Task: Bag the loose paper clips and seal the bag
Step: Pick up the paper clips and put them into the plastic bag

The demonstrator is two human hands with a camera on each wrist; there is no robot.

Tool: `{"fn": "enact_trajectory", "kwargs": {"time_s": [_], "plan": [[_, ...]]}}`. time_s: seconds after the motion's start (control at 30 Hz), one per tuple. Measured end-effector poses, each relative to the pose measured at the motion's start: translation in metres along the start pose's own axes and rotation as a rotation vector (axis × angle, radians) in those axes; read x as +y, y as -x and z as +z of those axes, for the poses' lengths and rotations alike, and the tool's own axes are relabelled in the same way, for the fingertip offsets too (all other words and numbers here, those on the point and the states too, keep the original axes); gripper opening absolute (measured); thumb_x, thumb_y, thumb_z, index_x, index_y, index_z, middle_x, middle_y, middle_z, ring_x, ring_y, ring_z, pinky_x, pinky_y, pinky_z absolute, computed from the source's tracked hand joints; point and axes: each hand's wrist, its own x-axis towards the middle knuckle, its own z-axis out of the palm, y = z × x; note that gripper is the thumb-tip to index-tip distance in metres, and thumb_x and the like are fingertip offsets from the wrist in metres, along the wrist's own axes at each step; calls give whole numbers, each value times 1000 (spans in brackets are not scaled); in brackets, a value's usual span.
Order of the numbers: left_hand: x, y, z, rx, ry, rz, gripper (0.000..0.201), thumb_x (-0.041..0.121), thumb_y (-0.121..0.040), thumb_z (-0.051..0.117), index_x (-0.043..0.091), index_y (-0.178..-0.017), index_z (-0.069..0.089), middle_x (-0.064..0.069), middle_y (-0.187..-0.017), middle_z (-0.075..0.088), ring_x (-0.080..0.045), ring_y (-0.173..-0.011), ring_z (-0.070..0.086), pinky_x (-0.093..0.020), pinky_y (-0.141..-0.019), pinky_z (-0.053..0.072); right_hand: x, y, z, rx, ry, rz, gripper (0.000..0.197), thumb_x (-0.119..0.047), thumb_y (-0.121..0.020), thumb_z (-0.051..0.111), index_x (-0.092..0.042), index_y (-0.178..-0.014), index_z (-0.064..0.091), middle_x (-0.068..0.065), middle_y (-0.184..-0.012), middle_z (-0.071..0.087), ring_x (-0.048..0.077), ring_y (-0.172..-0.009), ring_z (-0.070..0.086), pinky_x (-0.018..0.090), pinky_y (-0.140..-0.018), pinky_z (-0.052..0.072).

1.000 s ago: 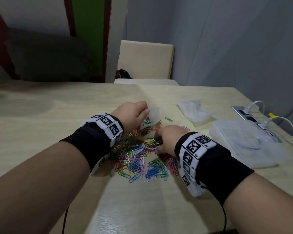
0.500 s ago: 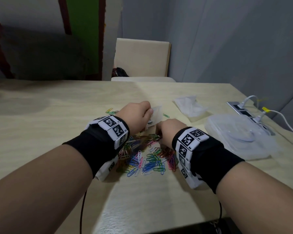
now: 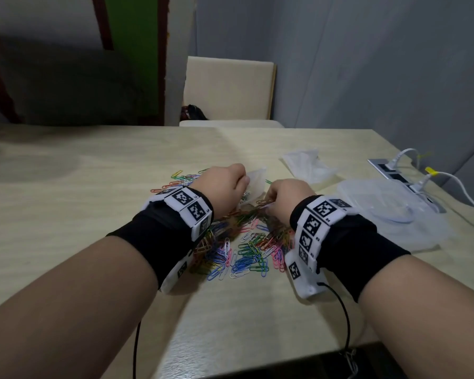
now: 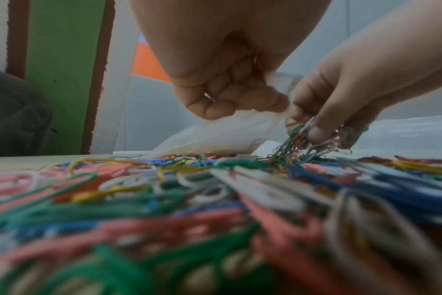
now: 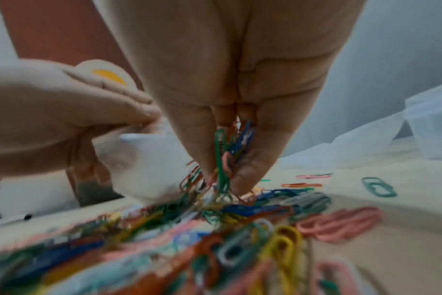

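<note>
A heap of coloured paper clips [image 3: 241, 250] lies on the pale wooden table [image 3: 66, 192] between my wrists. My left hand [image 3: 225, 187] pinches the rim of a small clear plastic bag [image 3: 256, 181], whose bottom sags onto the clips [image 4: 215, 137]. My right hand [image 3: 285, 198] pinches a bunch of clips [image 5: 223, 159] between thumb and fingers, right beside the bag's mouth [image 5: 144, 151] and just above the heap. In the left wrist view the bunch [image 4: 298, 135] hangs from those fingers next to the bag.
A crumpled clear bag [image 3: 307, 165] lies further back on the right. A clear plastic container [image 3: 391, 209] sits at the right, beside a socket strip [image 3: 394, 170] with white cables [image 3: 460, 187]. A beige chair [image 3: 227, 88] stands behind the table. Stray clips [image 5: 379, 187] lie apart.
My right hand has closed on a bunch of clips and raised it a little toward the bag's mouth. The left hand has kept its hold on the bag.
</note>
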Motion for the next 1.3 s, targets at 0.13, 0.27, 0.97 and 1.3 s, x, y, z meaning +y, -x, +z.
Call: {"fn": "enact_trajectory", "kwargs": {"time_s": [0.13, 0.27, 0.97, 1.3], "plan": [[0, -1, 0, -4, 33, -18, 24, 30, -98, 36, 12, -91, 50, -12, -78, 61, -31, -77, 57, -32, -64, 40, 4, -1, -16, 57, -243, 71, 14, -20, -87, 65, -16, -98, 72, 2, -107, 70, 22, -102, 64, 27, -86, 49], [1, 0, 0, -1, 32, -27, 25, 30, -98, 36, 12, -93, 51, -14, -81, 63, -31, -78, 57, -31, -64, 40, 7, -6, -27, 121, -511, 112, 14, -17, -84, 70, -19, -70, 67, 6, -93, 74, 24, -91, 70, 38, -87, 57], [2, 1, -3, 41, 123, -12, 26, 26, -99, 37, 6, -93, 53, -19, -83, 63, -33, -80, 56, -33, -64, 36, -29, 9, -33, -126, -487, 127, 33, -26, -100, 45, -4, -114, 66, 12, -113, 67, 29, -102, 64, 26, -81, 45], [1, 0, -2, 33, 132, -23, 29, 28, -99, 35, 5, -94, 52, -19, -82, 63, -33, -78, 56, -36, -66, 42, -18, -17, -16, 30, -534, 116, 24, -21, -78, 66, -11, -100, 70, 13, -103, 72, 29, -92, 71, 42, -82, 59]]}}
